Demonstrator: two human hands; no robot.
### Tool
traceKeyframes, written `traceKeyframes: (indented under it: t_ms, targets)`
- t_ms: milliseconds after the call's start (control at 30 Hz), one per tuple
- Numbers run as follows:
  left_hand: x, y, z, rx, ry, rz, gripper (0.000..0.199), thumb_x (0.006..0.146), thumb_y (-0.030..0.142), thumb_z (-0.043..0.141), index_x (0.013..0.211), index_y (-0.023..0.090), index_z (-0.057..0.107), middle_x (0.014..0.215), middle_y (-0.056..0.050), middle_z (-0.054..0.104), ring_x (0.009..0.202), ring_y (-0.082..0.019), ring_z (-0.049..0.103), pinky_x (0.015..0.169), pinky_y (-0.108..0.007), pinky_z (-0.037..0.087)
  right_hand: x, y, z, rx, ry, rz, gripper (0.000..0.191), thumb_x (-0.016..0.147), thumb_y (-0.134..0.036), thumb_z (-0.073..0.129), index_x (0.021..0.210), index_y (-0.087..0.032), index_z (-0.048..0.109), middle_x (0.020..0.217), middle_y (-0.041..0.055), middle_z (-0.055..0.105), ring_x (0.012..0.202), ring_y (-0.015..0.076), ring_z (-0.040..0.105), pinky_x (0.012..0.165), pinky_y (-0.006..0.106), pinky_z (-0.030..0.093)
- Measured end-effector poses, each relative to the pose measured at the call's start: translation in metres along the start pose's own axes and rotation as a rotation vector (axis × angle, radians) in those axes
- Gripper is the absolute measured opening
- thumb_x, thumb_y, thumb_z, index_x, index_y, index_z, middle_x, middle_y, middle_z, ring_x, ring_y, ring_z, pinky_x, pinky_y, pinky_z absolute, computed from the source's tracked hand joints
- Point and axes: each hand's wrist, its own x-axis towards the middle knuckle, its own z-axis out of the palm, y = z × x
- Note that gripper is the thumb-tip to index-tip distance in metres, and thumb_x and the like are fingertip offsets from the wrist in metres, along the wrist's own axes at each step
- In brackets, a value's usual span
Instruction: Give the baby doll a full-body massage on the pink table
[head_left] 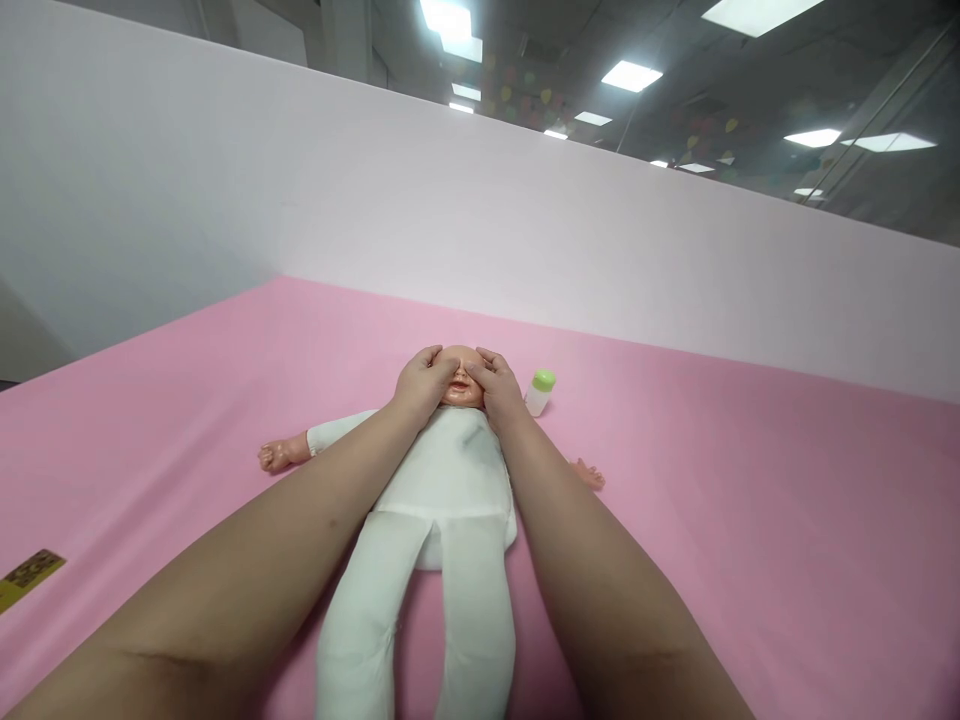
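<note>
A baby doll (pixel 454 465) with a white cloth body lies on its back on a pink surface (pixel 750 500), its legs toward me. My left hand (pixel 424 382) is wrapped round the left side of the doll's head, its thumb over the eye area. On the other side, my right hand (pixel 499 382) holds the head in the same way, thumb near the nose. The doll's mouth and forehead show between my hands; its eyes are hidden. Both forearms pass over the doll's outstretched arms.
A small bottle (pixel 539 393) with a green cap stands slightly tilted just right of my right hand. White walls (pixel 525 210) rise behind and at the left. A yellow label with a printed code (pixel 30 577) lies at the left edge.
</note>
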Motion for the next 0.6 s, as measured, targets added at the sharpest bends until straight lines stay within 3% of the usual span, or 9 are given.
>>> traceKeyframes:
  t_ms: [133, 300, 600]
  targets:
    - [0.001, 0.0, 0.0, 0.006, -0.022, -0.024, 0.061, 0.085, 0.044, 0.078, 0.141, 0.023, 0.068, 0.137, -0.011, 0.072, 0.129, -0.033, 0.066, 0.113, -0.045, 0.051, 0.0, -0.002, 0.001, -0.089, 0.051, 0.011, 0.068, 0.069, -0.046, 0.091, 0.128, -0.025, 0.065, 0.129, 0.0061, 0.067, 0.117, 0.026, 0.068, 0.107, 0.043, 0.057]
    - [0.006, -0.004, 0.002, -0.001, -0.007, -0.015, 0.051, 0.089, 0.043, 0.072, 0.137, 0.024, 0.07, 0.135, -0.011, 0.072, 0.13, -0.033, 0.064, 0.114, -0.048, 0.05, 0.004, 0.003, -0.001, -0.098, 0.048, -0.005, 0.062, 0.076, -0.05, 0.085, 0.129, -0.026, 0.066, 0.129, 0.0054, 0.069, 0.12, 0.0258, 0.067, 0.109, 0.045, 0.055]
    - [0.011, -0.009, 0.001, -0.137, 0.0, -0.06, 0.046, 0.091, 0.039, 0.065, 0.134, 0.023, 0.071, 0.135, -0.011, 0.072, 0.125, -0.03, 0.067, 0.112, -0.047, 0.052, 0.01, 0.009, -0.003, 0.077, 0.018, 0.037, 0.054, 0.08, -0.035, 0.074, 0.133, -0.024, 0.069, 0.143, 0.0047, 0.067, 0.132, 0.025, 0.063, 0.119, 0.044, 0.05]
